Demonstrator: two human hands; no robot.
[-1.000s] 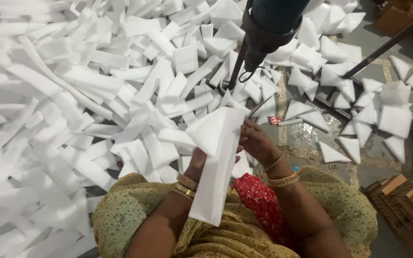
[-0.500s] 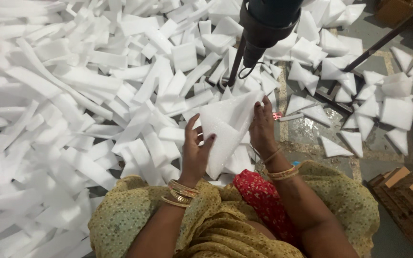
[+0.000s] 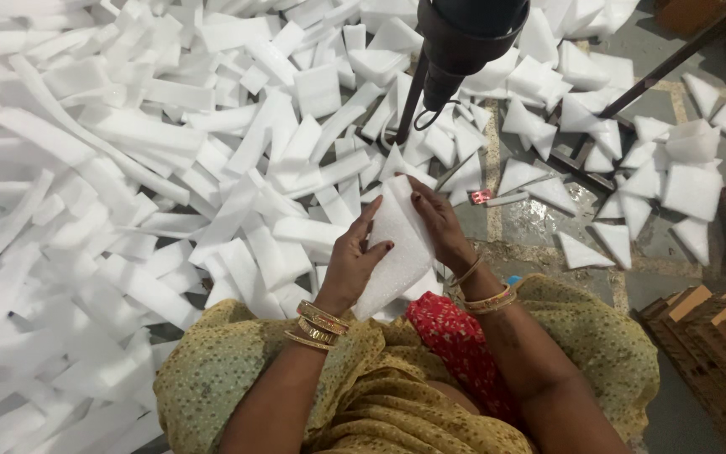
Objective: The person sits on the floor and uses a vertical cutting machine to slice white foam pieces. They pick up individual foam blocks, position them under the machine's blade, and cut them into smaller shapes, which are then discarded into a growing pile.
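Landmark: the dark machine head [image 3: 468, 38] that hangs at the top of the view; all places below are given from it
Foam piece: a white foam piece [image 3: 397, 244] is held below the machine head, a little to the left of it, in front of the person's body
Long axis: the piece is stood nearly upright and a little tilted, the narrow end is turned up toward the machine head and the wide end down toward the lap
Left hand: the left hand [image 3: 350, 265] is laid on the left edge of the piece, lower and farther from the machine head; the fingers are curled lightly around the edge, thumb on the front face
Right hand: the right hand [image 3: 439, 223] is closed on the upper right edge; it is the hand nearer to the machine head
Fingers to piece: the piece is kept between both hands, so it lies inward from each set of fingers
Around: a big heap of white foam strips [image 3: 128, 168] is spread to the left below the machine head; triangular offcuts [image 3: 623, 160] are scattered on the floor to the right
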